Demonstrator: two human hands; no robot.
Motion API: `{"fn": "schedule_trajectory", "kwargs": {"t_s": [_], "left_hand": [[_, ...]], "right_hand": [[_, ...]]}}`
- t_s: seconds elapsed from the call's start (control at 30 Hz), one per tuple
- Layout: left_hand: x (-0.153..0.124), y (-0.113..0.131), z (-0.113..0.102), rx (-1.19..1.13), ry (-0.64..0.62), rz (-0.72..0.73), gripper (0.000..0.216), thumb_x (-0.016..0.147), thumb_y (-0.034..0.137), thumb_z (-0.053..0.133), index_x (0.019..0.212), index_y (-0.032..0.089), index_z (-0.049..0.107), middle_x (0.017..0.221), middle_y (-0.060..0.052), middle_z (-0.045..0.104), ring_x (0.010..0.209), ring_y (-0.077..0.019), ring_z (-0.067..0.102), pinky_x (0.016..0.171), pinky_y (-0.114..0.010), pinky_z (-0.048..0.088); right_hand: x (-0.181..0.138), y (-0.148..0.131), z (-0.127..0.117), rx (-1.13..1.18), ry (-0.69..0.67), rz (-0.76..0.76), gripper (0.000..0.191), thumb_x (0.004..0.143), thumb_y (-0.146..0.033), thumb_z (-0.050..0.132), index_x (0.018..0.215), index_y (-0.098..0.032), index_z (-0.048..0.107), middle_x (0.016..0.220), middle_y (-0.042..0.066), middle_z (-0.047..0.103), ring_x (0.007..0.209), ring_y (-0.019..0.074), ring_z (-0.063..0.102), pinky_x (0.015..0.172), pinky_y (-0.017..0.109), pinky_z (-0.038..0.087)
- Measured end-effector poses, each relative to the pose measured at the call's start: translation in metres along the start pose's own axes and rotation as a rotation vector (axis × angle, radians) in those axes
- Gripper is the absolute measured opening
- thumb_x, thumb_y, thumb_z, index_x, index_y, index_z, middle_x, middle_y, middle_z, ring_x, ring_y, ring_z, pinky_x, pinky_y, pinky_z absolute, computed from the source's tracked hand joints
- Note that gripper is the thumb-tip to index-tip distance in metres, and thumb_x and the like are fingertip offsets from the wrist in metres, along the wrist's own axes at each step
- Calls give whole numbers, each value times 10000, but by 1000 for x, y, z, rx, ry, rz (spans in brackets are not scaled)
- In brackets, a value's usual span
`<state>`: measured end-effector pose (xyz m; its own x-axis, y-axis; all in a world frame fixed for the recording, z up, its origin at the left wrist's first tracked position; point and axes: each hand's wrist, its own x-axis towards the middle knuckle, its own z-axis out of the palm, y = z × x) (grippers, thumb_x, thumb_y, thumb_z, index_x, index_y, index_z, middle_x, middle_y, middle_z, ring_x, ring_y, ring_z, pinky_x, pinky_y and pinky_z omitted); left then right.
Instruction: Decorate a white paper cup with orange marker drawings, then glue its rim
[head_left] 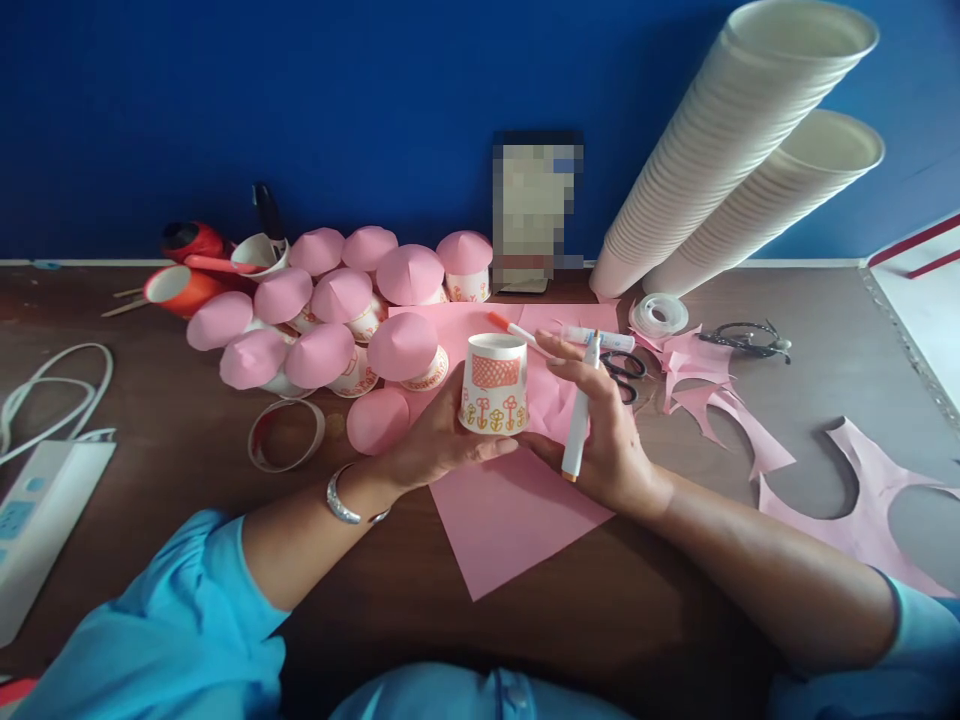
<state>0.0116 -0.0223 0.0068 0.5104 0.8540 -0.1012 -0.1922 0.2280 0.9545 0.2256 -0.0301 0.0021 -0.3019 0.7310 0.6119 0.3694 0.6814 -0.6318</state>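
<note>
My left hand [435,445] is wrapped round an upturned white paper cup [493,385] decorated with orange drawings, held above the table. My right hand [600,430] steadies the cup's right side while gripping two white markers: an orange-tipped marker [517,332] pointing up left and a second marker [579,420] hanging down between the fingers. Under both hands lies a pink paper sheet [510,520]. Just left of the cup sits a loose pink paper cone [377,420].
Several cups topped with pink cones [337,310] cluster at the back left. Two long stacks of white paper cups [720,150] lean at the back right. Scissors [622,370], a tape roll [658,314], pink scraps [825,470], a power strip [37,510] and a cut cup rim [286,435] lie around.
</note>
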Motion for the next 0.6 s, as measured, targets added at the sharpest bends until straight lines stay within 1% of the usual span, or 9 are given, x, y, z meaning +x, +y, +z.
{"fn": "schedule_trajectory", "kwargs": {"t_s": [0.07, 0.17, 0.27, 0.37, 0.47, 0.53, 0.6], "left_hand": [[0, 1, 3, 37, -18, 51, 617, 776, 264, 878, 1288, 236, 536, 1045, -34, 635, 940, -192, 620, 786, -315, 536], [0, 1, 4, 90, -21, 93, 706, 751, 276, 896, 1346, 245, 517, 1226, -83, 621, 1112, -249, 604, 900, -368, 540], [-2, 1, -1, 72, -53, 64, 754, 753, 308, 899, 1395, 254, 508, 1416, -125, 577, 1306, -322, 555, 1016, -427, 518], [-3, 0, -7, -6, -134, 28, 745, 829, 372, 831, 1479, 260, 485, 1531, -138, 537, 1422, -362, 498, 1120, -483, 464], [-3, -3, -10, -80, -138, 35, 661, 890, 422, 752, 1484, 257, 515, 1562, -125, 537, 1472, -369, 463, 1190, -512, 401], [-3, -5, -9, -98, -116, 35, 607, 917, 426, 718, 1470, 253, 538, 1539, -124, 567, 1473, -365, 469, 1181, -510, 410], [-3, -4, -8, -76, -97, 21, 600, 914, 408, 729, 1459, 240, 545, 1511, -134, 591, 1440, -365, 504, 1149, -505, 443]], "right_hand": [[1, 0, 0, 16, -47, -23, 684, 916, -339, 786, 1482, -282, 407, 1589, 194, 502, 1518, 358, 472, 1198, 644, 467], [0, 1, -1, 27, -60, -40, 675, 915, -338, 790, 1470, -313, 407, 1591, 170, 508, 1506, 360, 489, 1191, 674, 463], [-1, 4, -2, 69, -38, 2, 635, 903, -326, 806, 1419, -322, 436, 1559, 154, 538, 1494, 355, 507, 1183, 665, 484], [-2, 8, -1, 138, -27, 84, 625, 893, -369, 815, 1385, -327, 433, 1570, 149, 516, 1517, 350, 477, 1169, 631, 522], [-4, 12, 1, 207, -29, 145, 616, 901, -406, 801, 1379, -327, 421, 1598, 149, 479, 1503, 338, 498, 1162, 609, 541], [-4, 14, 3, 221, -15, 150, 615, 899, -403, 803, 1380, -311, 431, 1584, 158, 489, 1492, 339, 511, 1154, 601, 548], [-5, 16, 3, 195, -8, 142, 628, 890, -385, 814, 1388, -299, 441, 1563, 168, 509, 1492, 344, 510, 1138, 599, 559]]}}
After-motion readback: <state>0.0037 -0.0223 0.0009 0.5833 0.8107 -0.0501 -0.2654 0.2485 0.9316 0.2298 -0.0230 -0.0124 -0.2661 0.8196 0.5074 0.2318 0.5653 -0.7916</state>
